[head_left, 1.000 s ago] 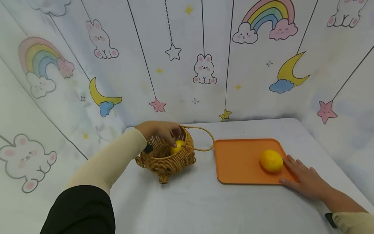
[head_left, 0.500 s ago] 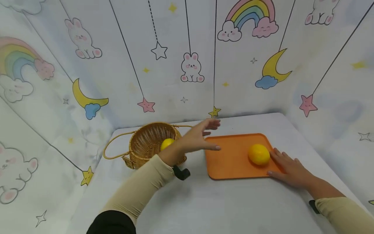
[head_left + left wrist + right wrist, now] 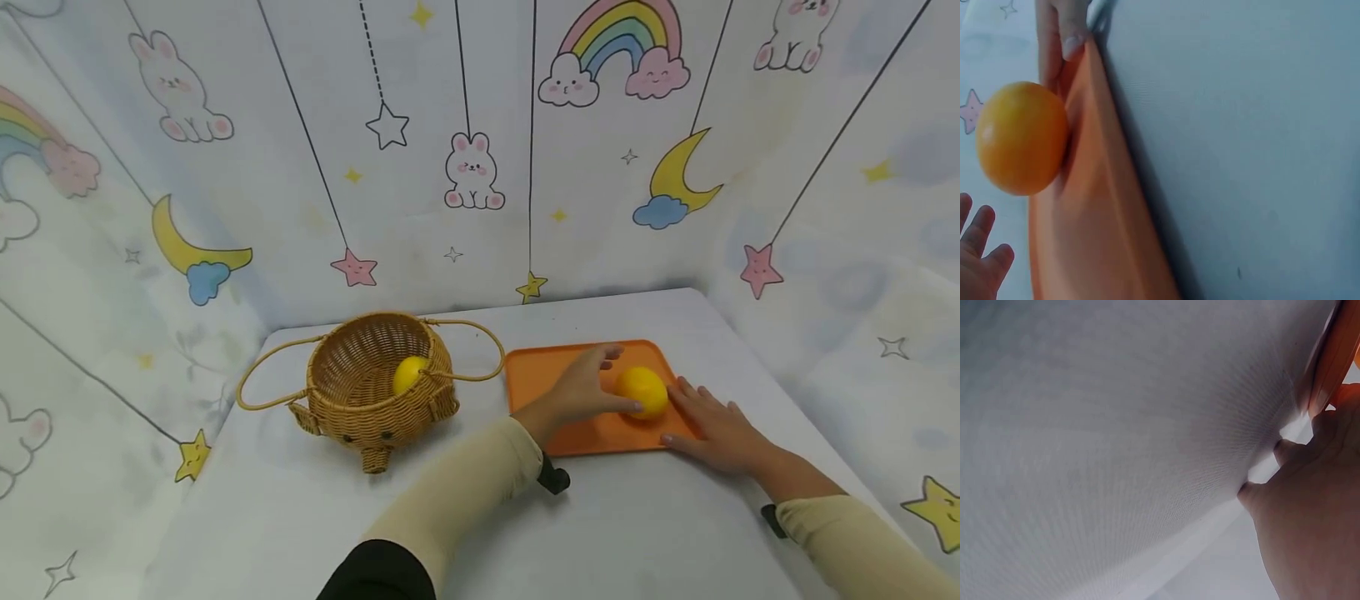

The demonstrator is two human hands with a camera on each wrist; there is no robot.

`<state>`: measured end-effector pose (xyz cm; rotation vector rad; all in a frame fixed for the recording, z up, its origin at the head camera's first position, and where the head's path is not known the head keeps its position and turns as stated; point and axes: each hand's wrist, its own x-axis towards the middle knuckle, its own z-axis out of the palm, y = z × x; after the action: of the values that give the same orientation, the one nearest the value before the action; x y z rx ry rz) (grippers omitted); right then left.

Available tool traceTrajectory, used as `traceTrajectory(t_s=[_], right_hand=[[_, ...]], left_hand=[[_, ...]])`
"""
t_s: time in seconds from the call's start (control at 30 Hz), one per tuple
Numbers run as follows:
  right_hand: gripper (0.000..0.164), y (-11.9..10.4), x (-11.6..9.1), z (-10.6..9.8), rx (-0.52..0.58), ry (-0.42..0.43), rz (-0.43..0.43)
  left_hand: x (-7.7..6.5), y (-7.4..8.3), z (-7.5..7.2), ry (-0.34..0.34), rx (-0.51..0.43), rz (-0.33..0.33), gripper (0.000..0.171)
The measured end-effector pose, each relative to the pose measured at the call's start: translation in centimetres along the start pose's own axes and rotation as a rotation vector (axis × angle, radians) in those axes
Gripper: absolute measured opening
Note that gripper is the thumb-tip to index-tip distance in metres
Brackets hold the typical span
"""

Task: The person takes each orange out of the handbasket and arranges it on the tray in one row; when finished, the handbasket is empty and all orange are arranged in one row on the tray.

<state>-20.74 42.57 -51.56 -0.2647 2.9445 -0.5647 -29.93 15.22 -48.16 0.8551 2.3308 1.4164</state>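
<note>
A round yellow fruit (image 3: pixel 642 392), shaded toward orange in the left wrist view, sits on the right part of an orange tray (image 3: pixel 536 375). My left hand (image 3: pixel 581 387) is over the tray beside the fruit, thumb and fingers spread toward it. In the left wrist view a gap shows between the fingers (image 3: pixel 979 234) and the fruit (image 3: pixel 1021 139). My right hand (image 3: pixel 720 429) rests with extended fingers on the tray's right edge. Part of this hand (image 3: pixel 1316 506) shows at the tray's rim (image 3: pixel 1335 356) in the right wrist view.
Left of the tray stands a wicker basket (image 3: pixel 356 421) with an animal-like face and two looped handles spread outward. Another yellow fruit (image 3: pixel 408 374) lies inside it. The white table (image 3: pixel 315 517) backs onto a wall covering (image 3: pixel 405 200) printed with rabbits, stars and rainbows.
My left hand has come out of the basket, leaving a yellow fruit there, and moved right to the fruit on the tray. My right hand stays at the tray's edge.
</note>
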Motion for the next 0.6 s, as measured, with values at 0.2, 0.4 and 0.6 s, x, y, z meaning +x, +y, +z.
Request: traceTrajectory(t_s=[0.2,0.4,0.6], right_hand=[[0.101,0.2,0.2,0.2,-0.002,0.012,-0.006],[0.098,0.2,0.1,0.2,0.004,0.025,-0.021],[0.099,0.1,0.0,0.0,0.001,0.019,-0.015]], left_hand=[[1.8,-0.6,2.5,0.01,0.069,-0.01,0.091],[2.5,-0.8,4.1,0.034,0.179,-0.01,0.089],[2.5,-0.5,4.5,0.05,0.206,-0.023,0.083]])
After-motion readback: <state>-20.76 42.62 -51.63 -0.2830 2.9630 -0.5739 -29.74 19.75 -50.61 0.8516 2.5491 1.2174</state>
